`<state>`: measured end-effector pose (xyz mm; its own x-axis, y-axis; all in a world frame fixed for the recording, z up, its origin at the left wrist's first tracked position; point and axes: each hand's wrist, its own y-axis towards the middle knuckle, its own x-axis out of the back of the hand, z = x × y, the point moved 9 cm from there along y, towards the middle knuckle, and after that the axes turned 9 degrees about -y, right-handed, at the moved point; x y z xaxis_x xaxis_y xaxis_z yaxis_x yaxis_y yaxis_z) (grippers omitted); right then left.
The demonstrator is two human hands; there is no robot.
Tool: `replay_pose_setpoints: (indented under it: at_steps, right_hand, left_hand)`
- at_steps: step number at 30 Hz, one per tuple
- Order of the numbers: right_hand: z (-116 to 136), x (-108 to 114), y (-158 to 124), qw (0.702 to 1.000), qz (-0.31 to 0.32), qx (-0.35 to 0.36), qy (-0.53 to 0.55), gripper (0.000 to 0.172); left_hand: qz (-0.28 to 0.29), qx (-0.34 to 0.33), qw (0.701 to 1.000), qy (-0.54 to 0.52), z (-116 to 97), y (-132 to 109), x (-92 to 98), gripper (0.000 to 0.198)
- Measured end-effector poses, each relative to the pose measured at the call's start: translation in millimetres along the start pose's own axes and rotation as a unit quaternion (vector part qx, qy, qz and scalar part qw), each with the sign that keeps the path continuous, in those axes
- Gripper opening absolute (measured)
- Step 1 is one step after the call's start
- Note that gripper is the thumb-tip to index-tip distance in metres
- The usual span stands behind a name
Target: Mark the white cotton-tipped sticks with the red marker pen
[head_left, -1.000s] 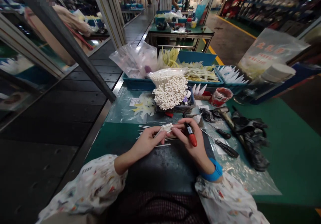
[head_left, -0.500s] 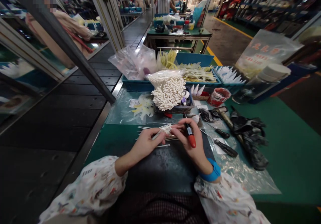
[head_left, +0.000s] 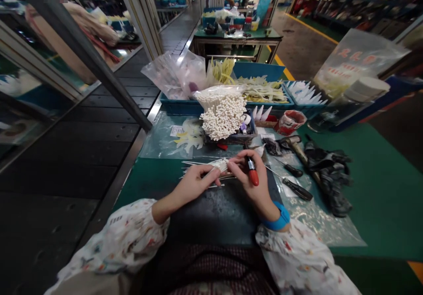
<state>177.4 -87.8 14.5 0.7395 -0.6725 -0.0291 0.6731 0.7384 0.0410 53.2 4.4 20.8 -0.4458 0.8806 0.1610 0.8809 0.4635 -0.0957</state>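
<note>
Left hand (head_left: 194, 182) and right hand (head_left: 246, 176) pinch the white piece (head_left: 220, 165) together; right palm clamps the red-handled tool (head_left: 253, 174), at 3 o'clock of the piece.

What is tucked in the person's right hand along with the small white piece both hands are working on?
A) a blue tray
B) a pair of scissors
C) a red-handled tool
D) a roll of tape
C: the right hand grips a red-handled tool while its fingertips meet the left hand at the white piece.

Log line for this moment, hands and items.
left hand: pinches white piece | right hand: grips red-handled tool, touches white piece | thin sticks beneath
</note>
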Motion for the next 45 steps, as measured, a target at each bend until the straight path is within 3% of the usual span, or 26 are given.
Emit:
replay_pose_setpoints:
  at_steps: [9, 15, 24, 29, 41, 45]
  right_hand:
    - [-4.2, -3.5, 2.2, 0.999, 0.019, -0.028, 0.022, 0.044]
    - [2.3, -4.2, 1.8, 1.0, 0.014, 0.006, 0.026, 0.042]
    - [-0.1, -10.1, 0.0, 0.998, 0.052, -0.007, 0.022, 0.043]
    - [7.3, -7.2, -0.8, 0.998, 0.053, 0.02, -0.026, 0.037]
    - [10.7, -2.9, -4.9, 0.997, -0.009, 0.053, -0.055, 0.037]
    - [15.9, -2.0, -10.3, 0.994, -0.029, 0.072, -0.075, 0.034]
  left_hand:
    - [0.049, 0.051, 0.996, -0.056, 17.7, 1.5, -5.4, 0.053]
    - [0.056, 0.035, 0.996, -0.055, 11.2, 1.8, -4.4, 0.054]
    - [0.057, 0.04, 0.996, -0.062, 14.6, 2.2, -5.5, 0.056]
    - [0.056, 0.041, 0.996, -0.06, 7.1, 1.1, -6.8, 0.057]
    - [-0.067, -0.036, 0.997, 0.036, -3.1, 0.0, 9.8, 0.037]
    - [-0.053, -0.045, 0.997, 0.042, -8.9, -1.6, 9.5, 0.039]
